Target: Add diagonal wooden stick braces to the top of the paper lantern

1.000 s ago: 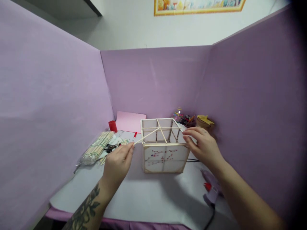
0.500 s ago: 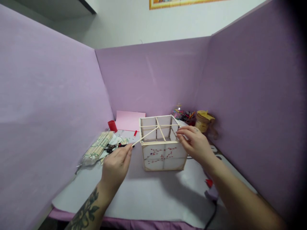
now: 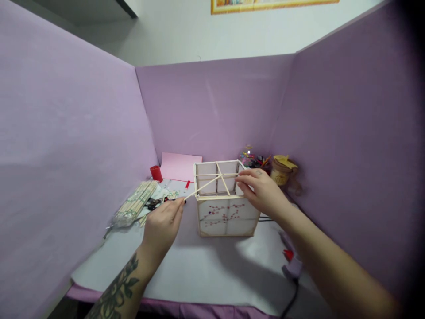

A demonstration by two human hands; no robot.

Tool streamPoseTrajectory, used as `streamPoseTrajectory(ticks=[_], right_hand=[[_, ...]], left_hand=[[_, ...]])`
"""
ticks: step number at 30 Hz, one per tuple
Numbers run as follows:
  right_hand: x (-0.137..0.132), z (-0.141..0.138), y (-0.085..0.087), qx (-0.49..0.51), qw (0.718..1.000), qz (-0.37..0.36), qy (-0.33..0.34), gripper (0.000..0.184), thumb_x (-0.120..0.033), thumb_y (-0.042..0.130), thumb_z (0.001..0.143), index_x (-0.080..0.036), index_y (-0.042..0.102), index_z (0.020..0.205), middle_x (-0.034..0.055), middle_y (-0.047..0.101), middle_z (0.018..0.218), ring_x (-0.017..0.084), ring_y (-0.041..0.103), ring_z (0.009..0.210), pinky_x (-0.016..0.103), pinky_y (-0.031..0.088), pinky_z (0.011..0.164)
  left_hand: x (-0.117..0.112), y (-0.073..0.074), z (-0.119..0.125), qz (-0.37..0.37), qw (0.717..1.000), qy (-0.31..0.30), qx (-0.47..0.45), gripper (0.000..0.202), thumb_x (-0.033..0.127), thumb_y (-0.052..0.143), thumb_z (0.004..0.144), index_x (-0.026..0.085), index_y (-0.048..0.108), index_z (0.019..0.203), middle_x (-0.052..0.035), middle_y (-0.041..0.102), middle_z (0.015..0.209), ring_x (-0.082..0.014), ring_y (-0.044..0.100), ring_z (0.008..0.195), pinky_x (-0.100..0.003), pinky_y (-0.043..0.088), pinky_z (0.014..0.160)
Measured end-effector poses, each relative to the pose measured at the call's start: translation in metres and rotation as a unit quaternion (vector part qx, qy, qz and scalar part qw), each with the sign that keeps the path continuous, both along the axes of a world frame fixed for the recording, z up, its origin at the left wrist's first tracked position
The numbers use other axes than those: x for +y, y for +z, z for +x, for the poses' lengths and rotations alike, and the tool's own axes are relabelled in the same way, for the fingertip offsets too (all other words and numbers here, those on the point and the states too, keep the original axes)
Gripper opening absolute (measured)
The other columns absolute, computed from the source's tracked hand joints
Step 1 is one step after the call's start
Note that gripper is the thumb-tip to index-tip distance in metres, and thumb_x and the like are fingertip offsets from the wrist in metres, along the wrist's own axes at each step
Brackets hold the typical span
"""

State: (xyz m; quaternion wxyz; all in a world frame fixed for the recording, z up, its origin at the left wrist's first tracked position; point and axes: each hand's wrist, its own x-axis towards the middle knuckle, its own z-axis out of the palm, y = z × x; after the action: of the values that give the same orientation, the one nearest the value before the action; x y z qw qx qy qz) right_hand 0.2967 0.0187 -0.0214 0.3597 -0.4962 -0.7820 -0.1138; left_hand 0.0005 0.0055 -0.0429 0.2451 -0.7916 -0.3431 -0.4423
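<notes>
Head view: left fingers (image 3: 177, 208) pinch stick (image 3: 203, 189); right fingers (image 3: 246, 174) grip lantern frame (image 3: 226, 218)

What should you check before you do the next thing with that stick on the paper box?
1. Grip on the stick: the left hand pinches its near end. Ok.
2. Stick placement: it lies slantwise across the open top of the box. Ok.
3. Box steadied: the right hand rests on its right top rim. Ok.
4. Far end of the stick: the right fingers hide it, so whether it sits on the rim is unclear. Cannot tell.
5. Box flat on the table: it stands upright and level. Ok.
6. Glue gun: it lies on the table beside the right forearm, its cord running off the near edge. Ok.
</notes>
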Motion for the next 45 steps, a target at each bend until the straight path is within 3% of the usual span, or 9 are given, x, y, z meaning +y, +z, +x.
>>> streamPoseTrajectory(ticks=[3, 6, 12, 20, 31, 42, 45], right_hand=[[0.025, -0.010, 0.020, -0.035, 0.997, -0.067, 0.026, 0.025, -0.018, 0.051, 0.087, -0.020, 0.075, 0.089, 0.0091, 0.071, 0.100, 0.024, 0.062, 0.092, 0.038, 0.048, 0.086], [0.053, -0.018, 0.034, -0.045, 0.991, -0.120, 0.033, 0.021, -0.015, 0.057, 0.081, -0.022, 0.076, 0.077, 0.0053, 0.073, 0.084, 0.020, 0.064, 0.077, 0.031, 0.048, 0.075], [0.085, -0.018, 0.039, 0.003, 0.973, -0.231, 0.003, 0.010, -0.021, 0.065, 0.074, -0.019, 0.074, 0.069, -0.0005, 0.067, 0.059, 0.013, 0.056, 0.055, 0.023, 0.040, 0.052], [0.082, -0.023, 0.034, 0.057, 0.958, -0.281, -0.011, 0.011, -0.025, 0.065, 0.073, -0.016, 0.070, 0.070, -0.0008, 0.062, 0.059, 0.012, 0.051, 0.055, 0.024, 0.035, 0.051], [0.082, -0.026, 0.037, 0.066, 0.953, -0.296, -0.011, 0.009, -0.024, 0.064, 0.071, -0.016, 0.068, 0.068, -0.0014, 0.059, 0.059, 0.012, 0.048, 0.056, 0.024, 0.034, 0.053], [0.083, -0.024, 0.036, 0.051, 0.955, -0.292, -0.011, 0.010, -0.023, 0.063, 0.071, -0.016, 0.070, 0.070, -0.0014, 0.061, 0.060, 0.012, 0.051, 0.057, 0.023, 0.035, 0.054], [0.082, -0.025, 0.035, 0.043, 0.957, -0.287, -0.012, 0.010, -0.023, 0.062, 0.071, -0.016, 0.070, 0.070, -0.0016, 0.062, 0.061, 0.012, 0.051, 0.057, 0.023, 0.036, 0.054]], left_hand=[[0.002, 0.000, 0.000, 0.011, 1.000, 0.007, 0.006, 0.019, 0.020, 0.053, 0.092, 0.015, 0.069, 0.101, -0.0061, 0.075, 0.087, -0.0175, 0.071, 0.075, -0.026, 0.054, 0.070], [0.002, -0.001, 0.000, 0.003, 1.000, 0.008, 0.004, 0.019, 0.020, 0.053, 0.092, 0.014, 0.068, 0.101, -0.0063, 0.074, 0.086, -0.0171, 0.070, 0.074, -0.026, 0.053, 0.069], [0.001, -0.003, 0.001, -0.016, 1.000, -0.001, -0.001, 0.019, 0.019, 0.053, 0.092, 0.012, 0.067, 0.102, -0.0079, 0.074, 0.086, -0.0179, 0.070, 0.075, -0.026, 0.054, 0.069], [0.001, -0.005, 0.000, -0.029, 1.000, -0.007, -0.006, 0.018, 0.017, 0.055, 0.091, 0.012, 0.066, 0.104, -0.0085, 0.074, 0.090, -0.0185, 0.070, 0.079, -0.029, 0.056, 0.075], [-0.008, 0.002, 0.016, -0.125, 0.990, -0.061, -0.038, 0.021, 0.014, 0.052, 0.090, 0.014, 0.065, 0.106, -0.0058, 0.072, 0.093, -0.0174, 0.068, 0.084, -0.030, 0.054, 0.079], [-0.008, 0.004, 0.025, -0.099, 0.995, -0.014, 0.015, 0.023, 0.015, 0.049, 0.090, 0.012, 0.065, 0.105, -0.0074, 0.071, 0.086, -0.0202, 0.068, 0.078, -0.033, 0.056, 0.072], [-0.006, 0.003, 0.027, -0.096, 0.995, -0.032, 0.006, 0.023, 0.014, 0.050, 0.089, 0.012, 0.064, 0.107, -0.0071, 0.072, 0.088, -0.0191, 0.069, 0.079, -0.031, 0.056, 0.074]])
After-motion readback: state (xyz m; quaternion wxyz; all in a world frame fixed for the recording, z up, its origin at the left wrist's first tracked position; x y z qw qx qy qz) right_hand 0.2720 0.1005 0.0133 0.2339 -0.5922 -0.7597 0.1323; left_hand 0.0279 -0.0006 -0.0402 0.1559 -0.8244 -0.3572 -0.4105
